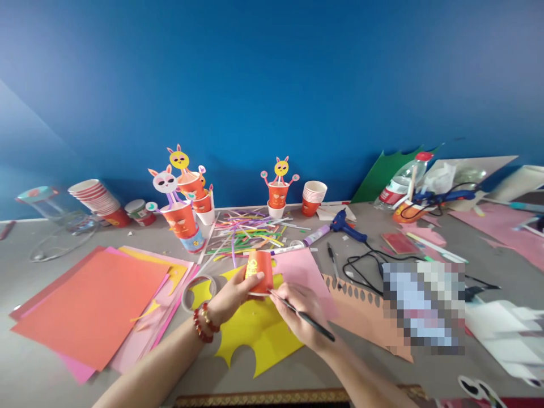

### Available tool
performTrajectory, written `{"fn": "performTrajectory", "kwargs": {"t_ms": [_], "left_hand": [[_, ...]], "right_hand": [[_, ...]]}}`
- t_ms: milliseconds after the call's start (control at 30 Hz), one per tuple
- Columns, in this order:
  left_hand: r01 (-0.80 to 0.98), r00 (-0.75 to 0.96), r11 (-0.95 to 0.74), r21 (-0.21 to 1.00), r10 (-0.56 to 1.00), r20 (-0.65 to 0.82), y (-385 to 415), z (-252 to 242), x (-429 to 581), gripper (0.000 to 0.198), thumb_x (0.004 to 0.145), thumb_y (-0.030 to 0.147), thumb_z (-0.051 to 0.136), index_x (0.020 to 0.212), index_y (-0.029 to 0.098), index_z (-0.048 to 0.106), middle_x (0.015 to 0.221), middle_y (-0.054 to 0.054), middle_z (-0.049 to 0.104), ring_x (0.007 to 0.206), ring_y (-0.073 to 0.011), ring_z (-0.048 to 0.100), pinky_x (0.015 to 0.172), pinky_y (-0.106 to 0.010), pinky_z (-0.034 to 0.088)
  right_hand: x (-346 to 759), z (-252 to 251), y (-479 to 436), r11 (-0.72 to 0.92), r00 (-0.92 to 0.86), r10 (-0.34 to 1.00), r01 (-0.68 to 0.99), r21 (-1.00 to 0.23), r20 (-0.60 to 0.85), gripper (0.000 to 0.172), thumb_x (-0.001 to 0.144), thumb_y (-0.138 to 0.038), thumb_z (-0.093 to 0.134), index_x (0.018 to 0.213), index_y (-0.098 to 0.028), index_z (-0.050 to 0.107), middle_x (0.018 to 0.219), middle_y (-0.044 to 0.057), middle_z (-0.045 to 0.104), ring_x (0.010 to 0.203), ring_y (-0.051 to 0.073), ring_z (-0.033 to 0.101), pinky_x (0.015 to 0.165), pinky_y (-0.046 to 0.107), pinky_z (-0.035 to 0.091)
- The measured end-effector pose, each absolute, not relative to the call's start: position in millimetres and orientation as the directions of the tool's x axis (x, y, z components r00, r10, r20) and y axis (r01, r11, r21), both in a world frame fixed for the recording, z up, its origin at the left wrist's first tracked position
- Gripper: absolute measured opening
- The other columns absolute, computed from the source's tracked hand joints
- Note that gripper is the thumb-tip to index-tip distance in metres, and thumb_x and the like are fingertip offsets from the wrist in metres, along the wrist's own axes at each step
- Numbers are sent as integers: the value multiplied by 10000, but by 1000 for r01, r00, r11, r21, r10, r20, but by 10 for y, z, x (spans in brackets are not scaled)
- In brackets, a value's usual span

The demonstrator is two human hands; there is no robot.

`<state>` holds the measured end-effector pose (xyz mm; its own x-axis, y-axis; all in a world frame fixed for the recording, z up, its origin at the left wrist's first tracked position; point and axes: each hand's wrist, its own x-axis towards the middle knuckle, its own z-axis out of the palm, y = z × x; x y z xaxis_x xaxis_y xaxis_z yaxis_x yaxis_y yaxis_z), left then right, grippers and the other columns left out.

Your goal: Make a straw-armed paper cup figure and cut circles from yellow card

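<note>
My left hand (238,292), with red bead bracelets on its wrist, is closed around an orange paper cup (266,266) with yellow print. The cup's white rim points down toward me. In my right hand (301,317) is a slim black-handled tool (317,326) with a thin, pointed tip; whether it is a pen or a craft knife is unclear. Its tip meets the cup close to the rim. Beneath both hands lies a yellow paper sheet (255,334) with scalloped cut edges. A roll of clear tape (186,299) is beside my left wrist.
Decorated cup figures (278,195) stand along the wall, near stacked cups (313,195). Paper strips (250,229) lie heaped behind my hands. To the right are a blue glue gun (346,224), its black cord and a plastic bottle (402,181). Coloured sheets (97,306) cover the left.
</note>
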<state>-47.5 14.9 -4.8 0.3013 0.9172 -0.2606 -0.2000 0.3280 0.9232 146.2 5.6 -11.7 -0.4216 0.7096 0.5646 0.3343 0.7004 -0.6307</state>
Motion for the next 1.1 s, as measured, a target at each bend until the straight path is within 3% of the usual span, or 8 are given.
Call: {"fn": "performTrajectory", "kwargs": {"t_ms": [233, 433, 600, 700, 800, 867, 967, 1100], "left_hand": [[22, 272, 421, 907, 871, -410, 149, 47, -550, 511, 785, 474, 721, 1164, 154, 600, 973, -81, 694, 823, -225, 672, 612, -291, 544], [-6, 164, 79, 997, 983, -77, 124, -40, -436, 526, 846, 487, 647, 1237, 160, 518, 1104, -94, 677, 976, -249, 645, 837, -356, 527], [165, 88, -211, 964, 976, 198, 91, -161, -437, 591, 830, 421, 686, 1304, 180, 428, 1141, -116, 652, 996, -278, 647, 872, -408, 516], [262, 79, -404, 876, 914, 398, 76, -230, -487, 659, 779, 350, 750, 1321, 195, 407, 1225, -146, 607, 1143, -328, 590, 1005, -481, 440], [137, 156, -506, 852, 860, 486, 84, -237, -526, 696, 746, 360, 784, 1322, 207, 424, 1321, -163, 549, 1265, -356, 502, 1102, -514, 339], [-95, 185, -436, 895, 876, 446, 106, -186, -543, 686, 761, 545, 722, 1299, 198, 475, 1386, -166, 500, 1315, -376, 446, 1107, -508, 336], [-447, 196, -98, 889, 959, 204, 163, -55, -591, 763, 828, 801, 341, 1170, 169, 597, 1419, -160, 478, 1318, -386, 438, 1061, -503, 389], [-454, 452, 362, 815, 881, -139, 251, 75, -747, 456, 924, 520, 506, 1233, 190, 572, 1312, -156, 575, 1175, -349, 576, 956, -534, 470]], "right_hand": [[1456, -95, 95, 898, -622, 435, 347, -269, 651, 141, 927, -88, 525, 906, -181, 628, 693, 37, 683, 596, 172, 601, 549, 273, 442], [1479, -137, 38, 741, -414, 667, 290, -605, 619, 118, 944, -153, 534, 854, -209, 588, 702, 19, 630, 632, 164, 602, 623, 274, 463], [1421, -212, -13, 332, -271, 918, 128, -935, 289, 250, 956, -315, 539, 730, -216, 496, 605, -25, 523, 529, 135, 519, 514, 245, 398], [1378, -248, 24, 84, -283, 953, -94, -992, 108, 255, 922, -399, 578, 763, -218, 494, 548, -53, 496, 471, 123, 486, 478, 237, 390], [1393, -248, 70, 56, -271, 959, -119, -991, 87, 250, 910, -411, 592, 778, -218, 501, 531, -57, 493, 461, 124, 481, 468, 235, 379], [1430, -234, 84, 182, -238, 955, 1, -983, 177, 248, 929, -376, 572, 751, -216, 508, 566, -40, 504, 490, 129, 496, 482, 239, 379], [1482, -225, 86, 453, -223, 884, 195, -870, 410, 236, 951, -285, 535, 728, -214, 517, 622, -26, 499, 513, 126, 479, 505, 245, 373], [1509, -272, 96, 641, -314, 767, 337, -690, 560, 121, 928, -168, 544, 820, -219, 561, 680, -8, 557, 611, 153, 551, 587, 257, 407]]}}
